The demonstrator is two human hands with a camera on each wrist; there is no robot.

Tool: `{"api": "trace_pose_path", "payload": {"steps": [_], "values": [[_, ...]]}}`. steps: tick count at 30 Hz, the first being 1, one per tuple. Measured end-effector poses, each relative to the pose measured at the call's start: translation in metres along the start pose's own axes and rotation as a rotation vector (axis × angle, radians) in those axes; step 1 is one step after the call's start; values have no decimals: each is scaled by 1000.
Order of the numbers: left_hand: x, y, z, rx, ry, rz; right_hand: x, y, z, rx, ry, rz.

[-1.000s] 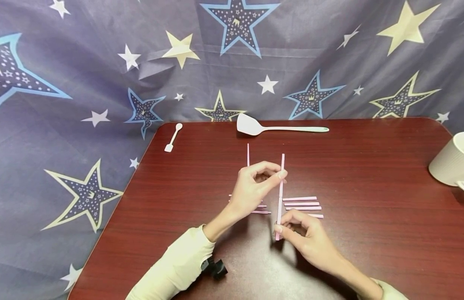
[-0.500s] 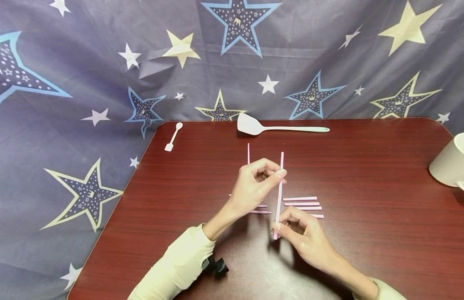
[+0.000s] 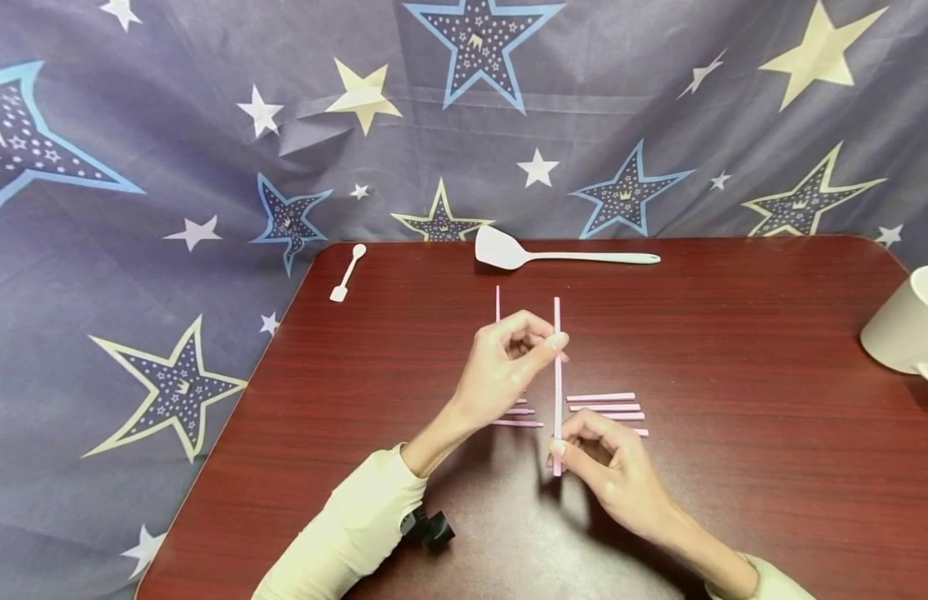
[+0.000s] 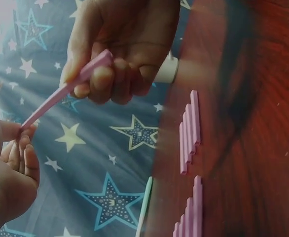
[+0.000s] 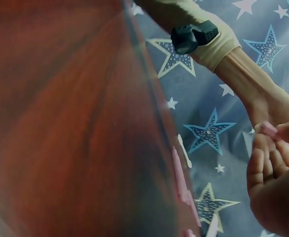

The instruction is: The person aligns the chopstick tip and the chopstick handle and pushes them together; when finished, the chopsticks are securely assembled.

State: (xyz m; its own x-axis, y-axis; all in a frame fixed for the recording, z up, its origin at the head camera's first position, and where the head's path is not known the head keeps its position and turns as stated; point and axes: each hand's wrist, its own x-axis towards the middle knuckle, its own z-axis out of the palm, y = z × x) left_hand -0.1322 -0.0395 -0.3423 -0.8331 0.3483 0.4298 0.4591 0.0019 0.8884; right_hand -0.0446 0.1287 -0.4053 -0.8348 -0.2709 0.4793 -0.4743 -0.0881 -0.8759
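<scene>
Both hands hold one long pink stick (image 3: 558,392) raised over the table, running nearly straight away from the body. My left hand (image 3: 499,362) pinches it near the far end between thumb and fingers. Close to the near end, my right hand (image 3: 617,477) pinches it too; a short bit pokes out below the thumb. In the left wrist view the stick (image 4: 60,94) slants between both hands. Right of it on the table lies a row of shorter pink sticks (image 3: 602,408). Another row (image 3: 522,424) is partly hidden behind my left wrist, and a single pink stick (image 3: 497,302) lies beyond that hand.
A white spatula (image 3: 501,250) lies along the back edge of the brown table (image 3: 734,350). A small white double-ended scoop (image 3: 348,273) is at the back left, a white mug (image 3: 902,325) at the far right. A star-patterned cloth (image 3: 231,183) hangs behind.
The held stick has shifted slightly left and away from the body, and now runs straighter. Both hands have shifted a little with it, keeping their pinch. The sticks on the table stay put.
</scene>
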Motion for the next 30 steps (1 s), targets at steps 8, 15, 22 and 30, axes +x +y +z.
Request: {"api": "trace_pose_path", "payload": {"steps": [8,15,22,30], "values": [[11,-9,-11,0,81,-51,8,-9,-4,-156,109,33],[17,-15,-15,-2,77,-19,7,-5,-4,-248,78,-62],[19,-18,-19,32,50,-35,2,-3,-4,-319,2,-95],[20,-20,-23,76,45,-23,3,4,-5,-414,-51,-272]]}}
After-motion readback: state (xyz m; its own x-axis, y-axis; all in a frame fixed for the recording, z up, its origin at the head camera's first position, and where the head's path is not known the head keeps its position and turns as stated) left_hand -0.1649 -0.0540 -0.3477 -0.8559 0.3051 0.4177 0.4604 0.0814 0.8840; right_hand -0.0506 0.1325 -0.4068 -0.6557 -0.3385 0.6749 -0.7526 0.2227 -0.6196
